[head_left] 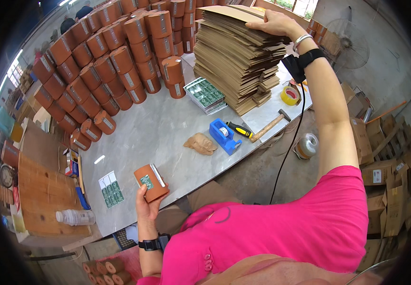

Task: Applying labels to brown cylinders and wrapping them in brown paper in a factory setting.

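My left hand (149, 207) is wrapped round a short orange-brown cylinder (156, 191) near the front edge of the table. A green label (146, 181) sits on its side, and a pale strip runs along it. My right arm reaches far up to the tall, leaning stack of flat cardboard (236, 57). On top of that stack, my right hand (277, 24) has its fingers bent on the edge of the uppermost cardboard sheet (231, 12); the fingertips are partly hidden. A partly used sheet of green labels (111, 191) lies left of the held cylinder.
Rows of similar cylinders (105, 71) are piled at the back left. A label stack (205, 95), blue tape dispenser (224, 137), crumpled brown paper (200, 144), yellow-black cutter (239, 129), hammer (269, 126) and yellow tape roll (289, 96) lie on the table. A plastic bottle (75, 217) lies left.
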Available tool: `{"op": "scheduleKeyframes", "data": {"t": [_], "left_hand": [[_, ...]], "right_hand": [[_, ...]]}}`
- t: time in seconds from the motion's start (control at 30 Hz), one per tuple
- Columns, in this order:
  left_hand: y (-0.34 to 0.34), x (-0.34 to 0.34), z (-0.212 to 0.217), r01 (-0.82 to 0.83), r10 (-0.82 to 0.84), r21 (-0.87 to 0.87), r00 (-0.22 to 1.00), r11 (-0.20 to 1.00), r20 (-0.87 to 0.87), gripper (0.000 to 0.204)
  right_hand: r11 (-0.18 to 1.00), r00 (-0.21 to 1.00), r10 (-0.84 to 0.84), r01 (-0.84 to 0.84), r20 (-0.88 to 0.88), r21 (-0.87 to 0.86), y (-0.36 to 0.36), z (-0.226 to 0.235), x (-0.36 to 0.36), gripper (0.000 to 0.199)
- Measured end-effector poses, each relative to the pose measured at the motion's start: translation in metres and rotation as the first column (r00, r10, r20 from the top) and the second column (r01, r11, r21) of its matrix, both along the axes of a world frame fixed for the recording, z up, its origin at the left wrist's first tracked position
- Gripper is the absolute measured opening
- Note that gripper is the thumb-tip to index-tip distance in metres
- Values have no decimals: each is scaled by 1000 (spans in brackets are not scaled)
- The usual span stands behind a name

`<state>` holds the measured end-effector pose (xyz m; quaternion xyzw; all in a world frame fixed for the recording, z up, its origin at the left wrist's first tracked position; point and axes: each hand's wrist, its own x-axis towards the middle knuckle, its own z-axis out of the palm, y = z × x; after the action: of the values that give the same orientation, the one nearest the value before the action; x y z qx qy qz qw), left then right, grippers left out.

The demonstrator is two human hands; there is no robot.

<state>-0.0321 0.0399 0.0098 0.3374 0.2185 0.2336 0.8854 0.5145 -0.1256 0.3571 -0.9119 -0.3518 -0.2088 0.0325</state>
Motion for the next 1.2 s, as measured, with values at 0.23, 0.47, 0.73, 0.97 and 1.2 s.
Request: {"op": "scheduleKeyframes", "data": {"t": [0.23,0.47,0.73,0.97,1.2], "left_hand": [[-1,-9,-2,-80,81,20,995,997,-63,73],[-14,-4,40,-91,46,164,965,982,258,78],[10,-4,-2,-113,115,17,987,993,-113,66],[18,-25,0,-86,103,82,971,993,-217,64],[32,-4,32,236,315,795,826,560,-467,89]], "right_hand": [[778,919,339,-394,202,489,-5,-3,-39,56],[608,729,641,-674,241,420,34,-175,-245,66],[685,579,725,-660,-373,308,13,-342,-362,82],[546,436,808,-807,-396,226,12,-356,-352,54],[558,449,804,-796,-390,233,12,-364,-352,45]]}}
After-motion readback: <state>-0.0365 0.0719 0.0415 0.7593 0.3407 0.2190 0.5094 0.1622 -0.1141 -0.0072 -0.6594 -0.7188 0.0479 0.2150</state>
